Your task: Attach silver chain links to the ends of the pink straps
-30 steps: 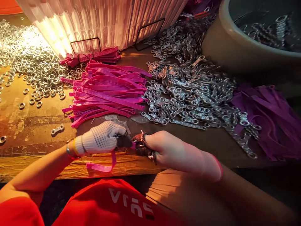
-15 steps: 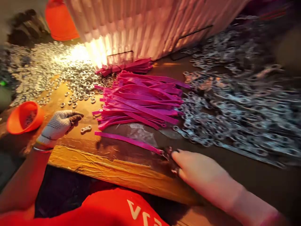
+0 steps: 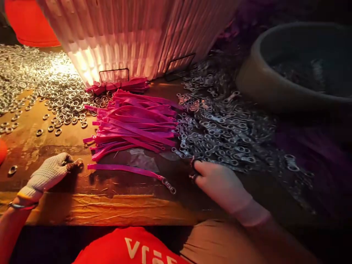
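My left hand [image 3: 51,174], in a white glove with dark fingertips, pinches a small metal link [image 3: 79,161] low over the wooden table. Just right of it a single pink strap [image 3: 123,168] lies flat, with a metal link [image 3: 169,186] joined to its right end. My right hand [image 3: 220,183], also gloved, is at the near edge of a heap of metal links [image 3: 228,135]. Its dark fingertips are closed, and what is between them is too dark to make out. Behind the single strap lies a pile of pink straps [image 3: 134,121].
Metal rings [image 3: 66,99] cover the back left. A ribbed pale panel [image 3: 123,40] stands behind a pink bundle [image 3: 121,86]. At the back right is a large tub [image 3: 269,84]; an orange container [image 3: 33,25] sits back left. A loose ring [image 3: 12,169] lies near the left edge.
My right hand has let go of the single strap's linked end and moved to the heap's edge. The link that lay beside my left hand is now in its fingers. The view has shifted right.
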The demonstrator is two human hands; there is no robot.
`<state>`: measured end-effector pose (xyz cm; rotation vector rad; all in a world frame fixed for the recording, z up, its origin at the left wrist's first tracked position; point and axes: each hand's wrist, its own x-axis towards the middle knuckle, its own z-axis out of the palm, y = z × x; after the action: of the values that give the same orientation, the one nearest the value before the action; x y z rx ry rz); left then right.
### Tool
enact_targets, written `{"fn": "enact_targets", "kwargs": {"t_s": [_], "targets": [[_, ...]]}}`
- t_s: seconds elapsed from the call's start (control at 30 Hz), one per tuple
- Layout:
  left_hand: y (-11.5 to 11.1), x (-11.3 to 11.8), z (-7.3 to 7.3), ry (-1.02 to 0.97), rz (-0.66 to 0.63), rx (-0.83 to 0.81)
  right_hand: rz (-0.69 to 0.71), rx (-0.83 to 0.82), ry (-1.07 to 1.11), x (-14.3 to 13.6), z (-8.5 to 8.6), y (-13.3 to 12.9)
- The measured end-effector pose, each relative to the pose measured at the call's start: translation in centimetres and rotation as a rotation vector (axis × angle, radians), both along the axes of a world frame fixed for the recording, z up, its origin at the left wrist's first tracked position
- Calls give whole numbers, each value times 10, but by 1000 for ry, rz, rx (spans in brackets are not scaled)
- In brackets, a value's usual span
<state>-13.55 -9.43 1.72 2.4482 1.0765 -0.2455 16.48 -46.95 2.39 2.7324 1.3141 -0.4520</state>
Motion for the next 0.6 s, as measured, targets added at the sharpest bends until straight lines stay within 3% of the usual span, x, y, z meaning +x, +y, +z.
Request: {"fn": "enact_targets", "kwargs": {"t_s": [0.07,0.13,0.2,0.3,0.37,0.47,0.53,0.6], "targets": [[2,3,6,-16,17,-3,5,170,40,-7,6,4],[-11,10,21,-77,56,-32,22,398,224,-19,8,8],[-40,25,39,-203,110,-162,37,582,460,-33,8,15],[-102,69,50,-388,123,-585,24,713,794,-52,11,30],[-142,105,41,-455,47,-836,-37,782,1006,-58,13,38],[-190,148,15,-518,-6,-1072,-293,872,1187,-55,12,39],[-208,165,1,-518,46,-1203,-457,914,1179,-48,10,34],[-214,171,-7,-506,84,-1327,-509,943,1082,-38,8,29]]}}
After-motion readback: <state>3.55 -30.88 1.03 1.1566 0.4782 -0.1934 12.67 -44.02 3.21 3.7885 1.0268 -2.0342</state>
